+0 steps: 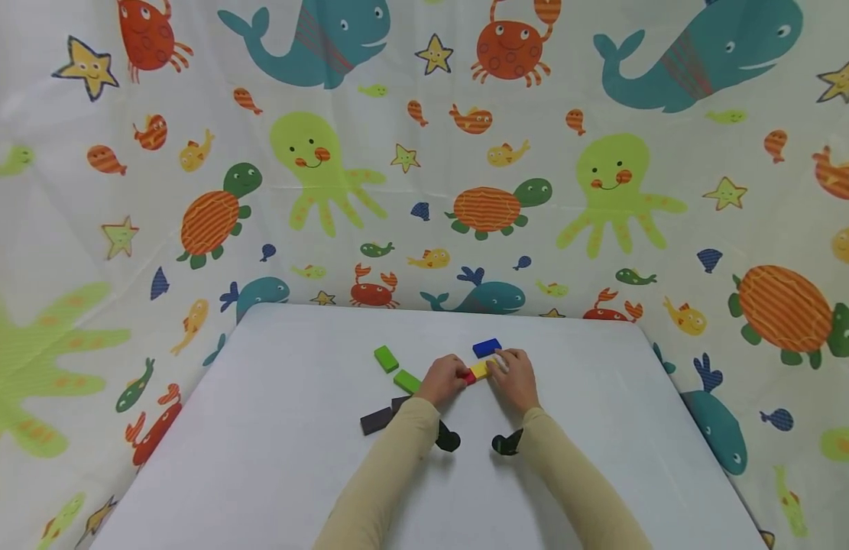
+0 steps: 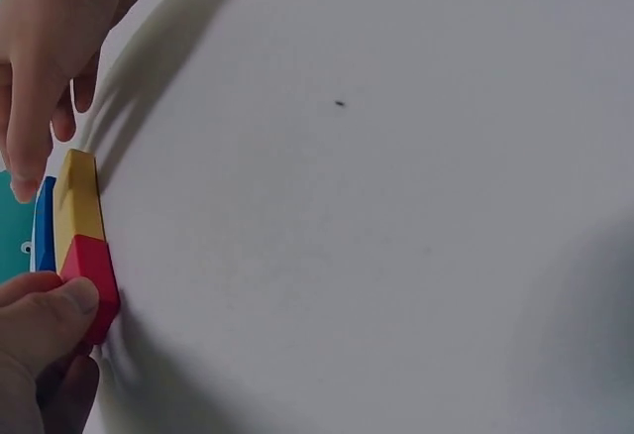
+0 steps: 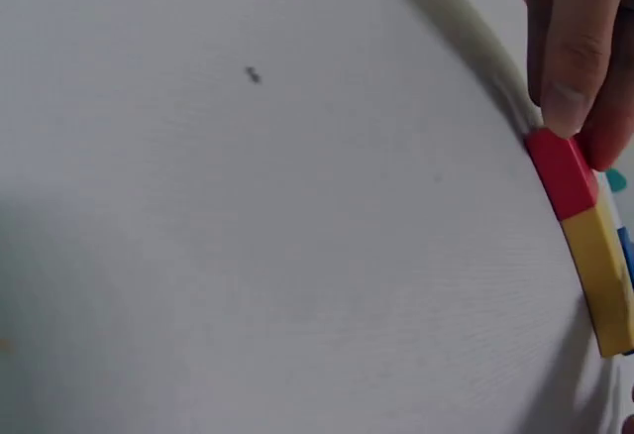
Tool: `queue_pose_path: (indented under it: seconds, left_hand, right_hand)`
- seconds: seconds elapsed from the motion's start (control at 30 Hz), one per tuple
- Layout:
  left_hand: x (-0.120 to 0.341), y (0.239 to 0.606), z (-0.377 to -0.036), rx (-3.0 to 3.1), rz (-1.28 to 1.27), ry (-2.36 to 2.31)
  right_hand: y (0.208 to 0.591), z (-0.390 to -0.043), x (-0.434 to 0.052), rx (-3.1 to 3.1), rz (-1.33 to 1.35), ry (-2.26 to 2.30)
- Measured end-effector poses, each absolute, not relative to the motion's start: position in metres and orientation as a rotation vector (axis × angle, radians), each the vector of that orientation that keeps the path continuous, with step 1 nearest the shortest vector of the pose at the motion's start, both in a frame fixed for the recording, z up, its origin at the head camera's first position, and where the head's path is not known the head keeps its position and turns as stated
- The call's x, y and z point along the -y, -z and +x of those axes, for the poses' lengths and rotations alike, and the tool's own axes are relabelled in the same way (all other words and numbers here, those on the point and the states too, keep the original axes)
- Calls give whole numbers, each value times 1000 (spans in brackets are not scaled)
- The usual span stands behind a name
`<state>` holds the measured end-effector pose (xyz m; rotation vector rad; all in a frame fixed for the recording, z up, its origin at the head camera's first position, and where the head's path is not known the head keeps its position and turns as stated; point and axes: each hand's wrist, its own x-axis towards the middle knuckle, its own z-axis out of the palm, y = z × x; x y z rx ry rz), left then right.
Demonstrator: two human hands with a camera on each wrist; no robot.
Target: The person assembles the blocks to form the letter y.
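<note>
1. I saw the white worktop (image 1: pixel 273 458) spread bare on the near side of the red block (image 1: pixel 469 376) and out to both side edges, with its far edge not far beyond the blocks.
2. The yellow block (image 1: pixel 481 370) lay end to end against the red block, touching it, and a blue block (image 1: pixel 487 347) sat just behind the yellow one.
3. Two green blocks (image 1: pixel 386 358) and two dark blocks (image 1: pixel 377 420) lay left of the red block.
4. My left hand (image 1: pixel 442 380) pinched the red block's end with curled fingers.
5. My right hand (image 1: pixel 513 376) curled over the yellow block, fingertips on it.

Green blocks (image 1: pixel 396 370) and dark blocks (image 1: pixel 383 416) are crowding the tabletop (image 1: pixel 273 443) left of the hands. Blue block (image 1: pixel 487 347) is sitting just behind; bare tabletop is lying open right and front.
</note>
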<state>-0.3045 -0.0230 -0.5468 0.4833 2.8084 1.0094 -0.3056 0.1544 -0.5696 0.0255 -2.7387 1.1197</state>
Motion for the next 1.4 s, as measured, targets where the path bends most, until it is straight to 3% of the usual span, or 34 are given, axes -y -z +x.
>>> queue_pose_path:
  seconds: [0.33, 0.63, 1.4]
  left_hand:
    - [24, 545, -306, -2763, 463, -1047]
    - [27, 545, -310, -2764, 475, -1039]
    - [29, 549, -306, -2764, 520, -1058]
  right_hand:
    - [569, -330, -158, 2736, -103, -1251]
    - [568, -353, -154, 2822, -36, -1219]
    - [580, -355, -143, 2863, -9, -1076]
